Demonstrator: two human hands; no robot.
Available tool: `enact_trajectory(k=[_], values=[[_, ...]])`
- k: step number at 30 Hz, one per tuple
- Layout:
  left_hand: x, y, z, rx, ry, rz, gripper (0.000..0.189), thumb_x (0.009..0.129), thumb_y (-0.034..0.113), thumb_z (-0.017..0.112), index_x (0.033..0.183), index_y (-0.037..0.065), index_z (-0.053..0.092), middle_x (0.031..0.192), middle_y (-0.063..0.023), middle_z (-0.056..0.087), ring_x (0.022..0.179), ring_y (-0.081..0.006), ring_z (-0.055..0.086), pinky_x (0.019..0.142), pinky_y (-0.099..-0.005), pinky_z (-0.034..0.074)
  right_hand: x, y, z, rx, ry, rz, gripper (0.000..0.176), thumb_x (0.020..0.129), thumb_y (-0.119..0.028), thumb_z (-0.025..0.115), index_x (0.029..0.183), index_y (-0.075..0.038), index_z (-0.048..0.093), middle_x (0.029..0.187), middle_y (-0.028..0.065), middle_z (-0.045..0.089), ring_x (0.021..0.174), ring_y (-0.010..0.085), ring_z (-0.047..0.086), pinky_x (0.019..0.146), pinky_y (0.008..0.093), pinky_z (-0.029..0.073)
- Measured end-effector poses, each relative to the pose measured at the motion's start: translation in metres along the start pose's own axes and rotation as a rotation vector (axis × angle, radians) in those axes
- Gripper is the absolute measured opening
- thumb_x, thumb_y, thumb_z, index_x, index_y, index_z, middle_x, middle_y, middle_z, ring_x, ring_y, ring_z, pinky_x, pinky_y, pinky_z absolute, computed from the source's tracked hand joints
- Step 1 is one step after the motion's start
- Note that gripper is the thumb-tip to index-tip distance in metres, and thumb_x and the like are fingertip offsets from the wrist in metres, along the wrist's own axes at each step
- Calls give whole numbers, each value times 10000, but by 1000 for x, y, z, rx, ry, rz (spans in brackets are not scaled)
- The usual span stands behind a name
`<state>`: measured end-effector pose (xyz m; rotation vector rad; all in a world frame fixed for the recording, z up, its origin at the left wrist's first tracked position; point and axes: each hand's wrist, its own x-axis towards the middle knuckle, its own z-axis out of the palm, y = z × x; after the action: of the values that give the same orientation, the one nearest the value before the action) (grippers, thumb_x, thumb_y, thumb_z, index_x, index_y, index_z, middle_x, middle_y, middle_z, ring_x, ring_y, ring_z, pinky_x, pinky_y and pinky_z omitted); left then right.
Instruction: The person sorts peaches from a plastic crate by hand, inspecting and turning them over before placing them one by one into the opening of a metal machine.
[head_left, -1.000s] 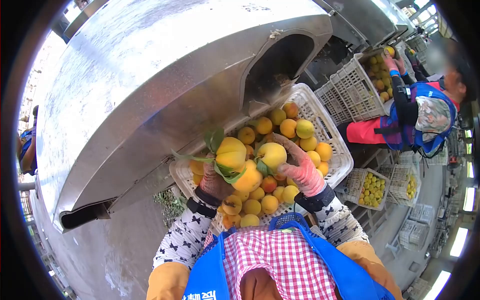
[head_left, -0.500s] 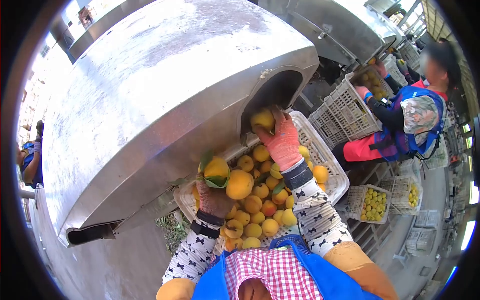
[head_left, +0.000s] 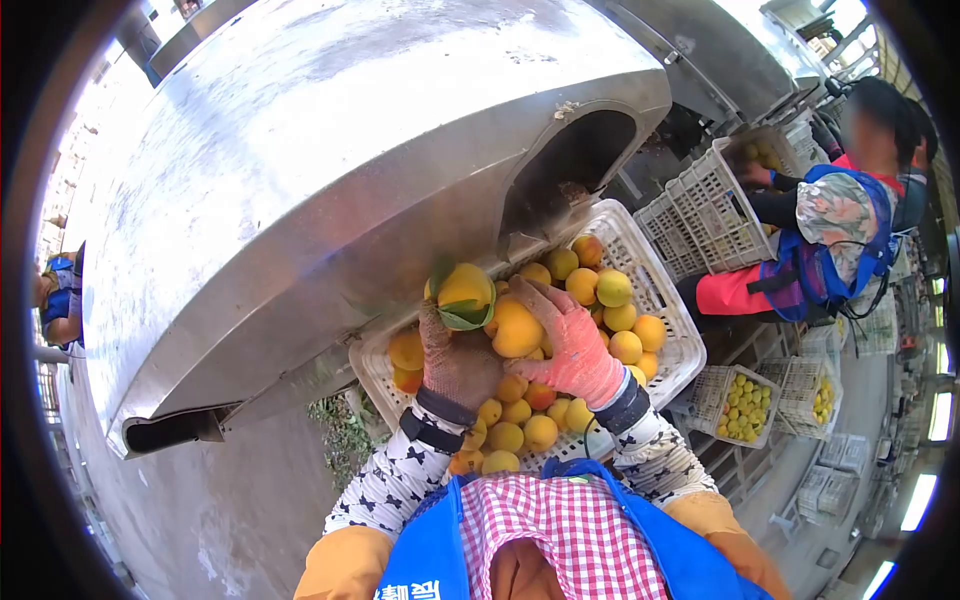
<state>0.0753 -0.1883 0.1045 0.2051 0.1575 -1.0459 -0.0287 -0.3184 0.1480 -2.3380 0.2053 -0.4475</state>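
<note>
My left hand (head_left: pixel 460 365), in a brownish glove, is closed around a yellow peach (head_left: pixel 465 288) with green leaves on it. Beside it, my right hand (head_left: pixel 568 345), in a pink glove, has its fingers and thumb around another yellow peach (head_left: pixel 515 328). Both hands are above a white plastic crate (head_left: pixel 685 365) with many peaches in it, some blushed red. Part of the fruit is hidden beneath my hands and wrists.
A large metal housing (head_left: pixel 330 150) slopes over the crate's far side, with a dark opening (head_left: pixel 565 170). At right, a person (head_left: pixel 840 220) stands at a tilted crate (head_left: pixel 705 215). More fruit crates (head_left: pixel 745 405) are at lower right. Another person (head_left: pixel 62 295) shows at far left.
My right hand has come down from the metal opening toward my left hand. My left hand has moved up and right with the leafy peach. The view has shifted slightly.
</note>
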Motion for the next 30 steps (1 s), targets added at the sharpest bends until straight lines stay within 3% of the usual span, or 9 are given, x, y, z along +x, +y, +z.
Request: enact_trajectory(k=[2,7,11,13,19,21,23,25,30], values=[[2,1,6,13,-138,6,703,823,622,624,1321,141,502,1339,-108,523,1270,-286,452,1115,-502,301,0,-4,-13,45,-60,171,887,608,-284,827,1384,-87,447,1257,228,525,1132,414,525,993,435,444],[0,6,22,57,-190,-88,643,831,589,630,1273,131,541,1328,-80,529,1280,-287,446,1063,-529,347,13,3,-35,28,-42,106,919,606,-330,855,1386,-55,454,1197,219,543,1111,391,531,974,423,432],[0,9,18,361,-157,2,688,803,503,723,1336,138,485,1332,-69,526,1286,-273,457,1034,-502,402,68,25,-17,-144,476,200,881,623,-398,846,1322,-15,469,1246,239,531,1110,397,551,950,429,472],[-6,11,3,314,-120,-25,701,820,428,734,1382,131,437,1332,-68,524,1267,-267,481,1018,-488,428,89,31,-9,-249,385,573,933,650,-421,826,1374,-6,409,1270,264,505,1134,410,534,950,431,472],[-11,19,-12,611,-47,10,636,819,137,692,1398,105,430,1291,-74,547,1232,-263,507,1076,-446,372,108,72,12,-435,423,343,936,725,-393,769,1384,104,327,1303,320,457,1157,407,519,971,424,461],[-10,16,-17,494,-64,12,619,815,114,683,1386,96,444,1295,-87,544,1246,-261,494,1092,-438,355,134,72,19,-925,207,209,783,739,-298,760,1323,98,420,1191,242,551,1057,387,556,969,424,441],[-1,17,-5,67,-32,-102,617,787,65,677,1367,96,465,1307,-89,538,1261,-255,481,1099,-441,346,132,46,-9,-498,372,377,674,743,-218,748,1290,75,483,1116,210,597,1034,370,569,920,414,461],[-1,15,-2,118,-34,-31,665,765,84,714,1374,89,446,1330,-107,515,1276,-277,456,1101,-420,327,101,22,-29,-48,558,66,658,737,-198,751,1301,30,502,1127,207,598,1026,359,580,887,408,475],[-2,10,1,587,-129,161,573,794,104,662,1331,49,469,1320,-123,515,1246,-288,486,1078,-431,366,16,-6,-17,15,197,40,734,705,-243,789,1341,-39,485,1202,226,553,1073,393,579,926,407,477]])
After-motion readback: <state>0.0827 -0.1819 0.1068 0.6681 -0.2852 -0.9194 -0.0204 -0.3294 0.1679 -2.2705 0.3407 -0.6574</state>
